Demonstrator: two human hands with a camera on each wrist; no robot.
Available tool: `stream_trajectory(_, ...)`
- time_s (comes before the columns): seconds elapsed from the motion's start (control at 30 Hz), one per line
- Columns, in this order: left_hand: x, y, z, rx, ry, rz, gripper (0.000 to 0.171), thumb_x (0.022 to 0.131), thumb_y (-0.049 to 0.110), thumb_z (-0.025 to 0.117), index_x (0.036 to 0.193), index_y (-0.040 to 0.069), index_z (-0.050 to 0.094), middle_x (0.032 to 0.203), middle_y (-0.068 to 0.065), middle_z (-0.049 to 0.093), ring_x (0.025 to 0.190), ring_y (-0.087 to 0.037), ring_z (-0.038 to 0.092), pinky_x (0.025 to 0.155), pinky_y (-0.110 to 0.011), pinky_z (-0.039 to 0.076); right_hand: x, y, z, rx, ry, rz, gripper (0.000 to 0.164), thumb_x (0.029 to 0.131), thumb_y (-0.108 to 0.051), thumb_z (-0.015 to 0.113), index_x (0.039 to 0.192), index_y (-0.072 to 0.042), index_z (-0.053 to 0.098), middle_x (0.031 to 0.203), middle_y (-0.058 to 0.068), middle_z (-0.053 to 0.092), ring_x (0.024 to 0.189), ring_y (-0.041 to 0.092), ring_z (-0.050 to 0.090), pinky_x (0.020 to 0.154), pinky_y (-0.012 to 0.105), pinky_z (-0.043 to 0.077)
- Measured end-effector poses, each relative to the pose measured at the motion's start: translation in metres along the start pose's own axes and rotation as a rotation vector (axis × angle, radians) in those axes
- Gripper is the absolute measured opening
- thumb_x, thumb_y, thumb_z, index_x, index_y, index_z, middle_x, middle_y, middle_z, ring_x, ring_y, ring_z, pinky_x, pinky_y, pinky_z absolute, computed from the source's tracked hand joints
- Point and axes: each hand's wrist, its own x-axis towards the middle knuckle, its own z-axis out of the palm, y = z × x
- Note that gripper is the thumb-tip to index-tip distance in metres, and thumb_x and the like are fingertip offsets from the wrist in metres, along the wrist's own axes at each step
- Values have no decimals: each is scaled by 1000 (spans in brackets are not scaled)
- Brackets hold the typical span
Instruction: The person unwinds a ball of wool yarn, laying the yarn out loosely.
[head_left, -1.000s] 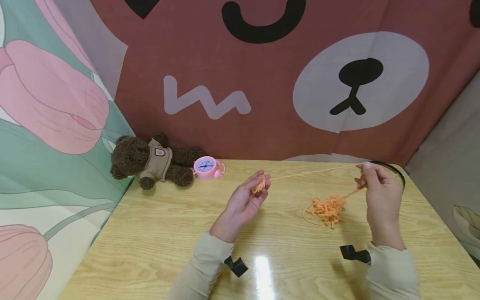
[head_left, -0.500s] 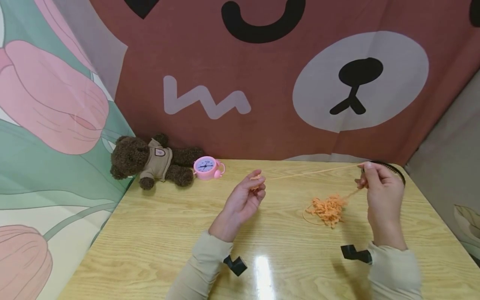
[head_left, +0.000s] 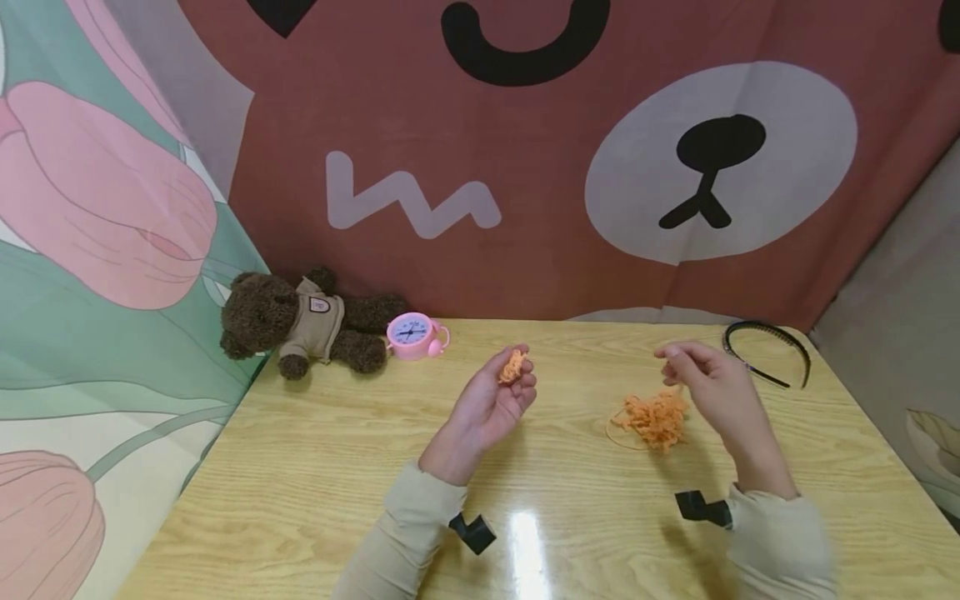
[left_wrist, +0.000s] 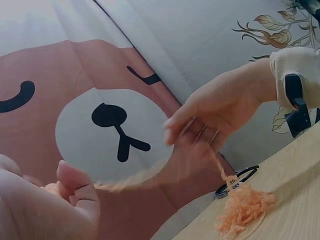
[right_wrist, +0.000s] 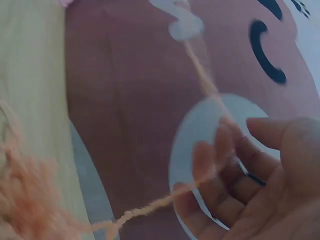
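A small bundle of orange yarn (head_left: 513, 367) sits in my left hand (head_left: 483, 412), held between the thumb and fingers, palm turned up. To the right, above the table, my right hand (head_left: 716, 392) pinches the strand of yarn (right_wrist: 147, 207); its fingers are blurred in the right wrist view. One length runs from there down to a loose, tangled pile of orange yarn (head_left: 655, 420) on the table. Another length, slack and blurred in the left wrist view, spans the gap between the two hands.
A black headband (head_left: 808, 360) lies at the back right corner of the wooden table (head_left: 337, 500). At the back left are a brown teddy bear (head_left: 318, 329) on its side and a pink alarm clock (head_left: 411, 331). A bear-print curtain (head_left: 525, 275) hangs behind.
My right hand has come left and slightly down, uncovering the headband. The strand between the hands, taut before, has slackened. My left hand has stayed nearly in place, its yarn bundle showing more.
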Motion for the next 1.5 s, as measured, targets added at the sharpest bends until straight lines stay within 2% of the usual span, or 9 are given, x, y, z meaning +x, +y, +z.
stream_trajectory(0.2, -3, -3, 4, 133, -87, -42, 29, 108, 16, 47, 135, 8, 49, 93, 5, 60, 74, -2, 56, 64, -10, 49, -1, -16, 39, -98, -212, -90, 56, 105, -50, 48, 148, -14, 51, 142, 16, 61, 125, 38, 62, 95, 57, 57)
stream_trajectory(0.3, -4, -5, 4, 204, -147, -66, 41, 109, 19, 44, 148, 6, 43, 99, 6, 66, 78, -3, 59, 67, -12, 52, -5, -25, 61, -92, -283, -133, 62, 104, -48, 53, 153, -12, 45, 143, 16, 60, 126, 39, 61, 94, 54, 59)
stream_trajectory(0.4, -5, -6, 4, 244, -188, -84, 46, 111, 27, 39, 152, 7, 41, 101, 7, 67, 78, -2, 60, 68, -13, 52, -9, -32, 77, -74, -306, -142, 61, 101, -46, 59, 150, -12, 49, 128, 16, 69, 103, 34, 70, 78, 42, 63)
stream_trajectory(0.5, -6, -7, 4, 268, -179, -77, 47, 111, 31, 37, 152, 8, 43, 99, 7, 63, 75, -1, 58, 66, -14, 49, -13, -36, 79, -44, -243, -139, 44, 101, -43, 61, 134, -14, 66, 102, 8, 74, 80, 19, 67, 58, 29, 54)
stream_trajectory(0.6, -5, -8, 5, 280, -135, -47, 47, 111, 31, 38, 150, 6, 46, 101, 7, 62, 81, -2, 59, 70, -14, 50, -13, -35, 71, 10, -120, -138, 32, 102, -42, 59, 115, -17, 76, 81, 3, 69, 69, 14, 60, 46, 27, 46)
stream_trajectory(0.77, -3, -8, 3, 231, -94, -3, 45, 111, 28, 41, 149, 6, 47, 132, -5, 65, 112, -11, 66, 96, -20, 56, -9, -28, 54, 141, 69, -124, 35, 104, -41, 56, 113, -13, 75, 73, 4, 63, 68, 15, 61, 50, 26, 48)
stream_trajectory(0.87, -3, -8, 2, 162, -82, 3, 43, 111, 28, 40, 148, 9, 49, 145, -12, 57, 117, -14, 66, 101, -23, 56, -8, -27, 47, 197, 136, -100, 37, 104, -39, 56, 114, -9, 75, 72, 0, 62, 70, 15, 62, 53, 26, 48)
stream_trajectory(1.17, 0, -4, 3, -38, 66, 81, 14, 109, 20, 46, 105, 11, 55, 92, -2, 63, 78, -8, 65, 70, -13, 57, -5, -29, 48, 190, 131, -130, 32, 104, -37, 58, 111, -11, 76, 72, 5, 65, 68, 18, 62, 41, 30, 39)
stream_trajectory(1.5, 3, 2, 1, -49, 157, 152, 7, 104, 12, 54, 97, 13, 55, 89, 0, 55, 68, -4, 55, 56, -9, 47, -4, -24, 32, 229, 257, -25, 35, 102, -38, 60, 112, -9, 75, 72, -6, 63, 66, 10, 60, 37, 31, 33)
